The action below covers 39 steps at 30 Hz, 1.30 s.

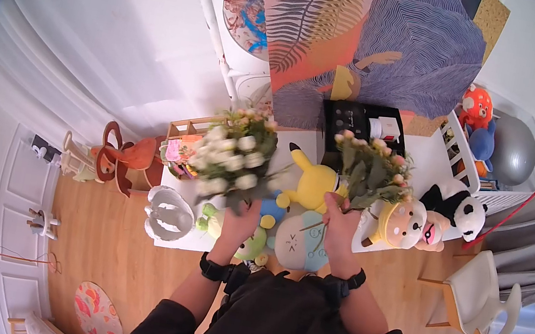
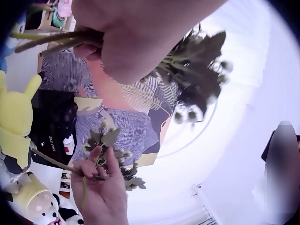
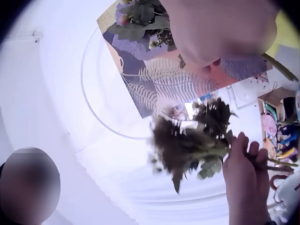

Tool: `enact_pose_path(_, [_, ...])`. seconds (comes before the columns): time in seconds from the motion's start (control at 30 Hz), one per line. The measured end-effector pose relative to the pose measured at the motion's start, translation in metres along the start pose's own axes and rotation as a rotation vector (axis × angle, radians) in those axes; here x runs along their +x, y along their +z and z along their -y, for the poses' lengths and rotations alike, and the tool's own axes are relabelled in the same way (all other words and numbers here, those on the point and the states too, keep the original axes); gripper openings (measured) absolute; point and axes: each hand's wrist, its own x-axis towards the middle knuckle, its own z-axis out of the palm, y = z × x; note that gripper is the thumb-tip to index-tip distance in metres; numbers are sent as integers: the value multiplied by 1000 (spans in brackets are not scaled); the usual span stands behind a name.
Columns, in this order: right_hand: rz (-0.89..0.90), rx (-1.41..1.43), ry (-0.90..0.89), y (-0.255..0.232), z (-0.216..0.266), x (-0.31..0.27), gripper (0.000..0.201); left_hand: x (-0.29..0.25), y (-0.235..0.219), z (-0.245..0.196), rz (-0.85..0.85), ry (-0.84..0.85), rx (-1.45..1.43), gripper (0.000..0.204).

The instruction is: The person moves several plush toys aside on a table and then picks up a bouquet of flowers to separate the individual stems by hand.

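In the head view a bunch of white flowers point(image 1: 233, 161) is gripped by its stems in my left hand point(image 1: 240, 223). My right hand point(image 1: 340, 231) holds a bunch of pink-tipped flowers point(image 1: 372, 171), stems pointing down towards me. The left wrist view has the left hand point(image 2: 126, 42) large at the top, fingers curled round thick stems point(image 2: 61, 41); below it, the right hand point(image 2: 101, 192) pinches its stems. In the right wrist view the left hand point(image 3: 246, 176) grips the blurred white bunch point(image 3: 187, 145), and the right hand point(image 3: 225, 28) partly hides its flowers.
Below the hands, a white table point(image 1: 180, 237) bears a yellow plush point(image 1: 311, 180), a light blue plush point(image 1: 297, 240), a white basket point(image 1: 169, 214), a panda plush point(image 1: 464, 209) and a black box point(image 1: 330, 156). A patterned picture point(image 1: 417, 50) stands behind. A white chair point(image 1: 475, 289) is at right.
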Motion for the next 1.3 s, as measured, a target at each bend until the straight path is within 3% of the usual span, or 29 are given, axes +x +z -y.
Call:
enact_pose_path(0.03, [43,-85,2,5,1,-7,17,12,9,20,-116,406,-36,14])
enact_pose_path(0.07, [42,-85,2,10,-1,-15,17,7,6,8,-73,298,14,13])
enact_pose_path(0.1, [158,-106,-33,15,-4,-22,17,1,4,-5,-30,190,64,15])
enact_pose_path(0.13, [275,-127,-69,21,-8,-29,21,1,9,-4,-28,193,63,15])
enact_pose_path(0.23, [385,-50,-62,31,-23,-33,25,-1,25,3,-51,305,-178,23])
enact_pose_path(0.3, [362,-34,-79,41,-22,-33,26,-8,31,6,-27,446,-183,32])
enact_pose_path(0.37, [338,-18,-93,43,-21,-36,27,-11,32,12,22,464,-178,33])
enact_pose_path(0.43, [352,41,-126,39,-22,-41,19,-12,27,17,358,390,-5,33])
enact_pose_path(0.47, [360,71,-142,38,-22,-41,15,-18,33,14,245,365,-274,29])
enact_pose_path(0.5, [361,70,-140,36,-21,-40,15,-18,32,15,244,363,-275,29])
enact_pose_path(0.57, [394,74,62,32,-20,-34,11,-19,26,19,317,333,-350,26])
enact_pose_path(0.87, [354,100,4,33,7,-35,10,-23,22,25,556,281,-428,26])
enact_pose_path(1.03, [378,66,-21,27,3,-31,9,-23,19,22,533,335,-359,26])
enact_pose_path(1.13, [376,58,93,19,-18,-26,8,-22,21,21,542,338,-376,25])
enact_pose_path(1.3, [409,124,67,24,-24,-36,23,-26,25,12,464,335,-377,26])
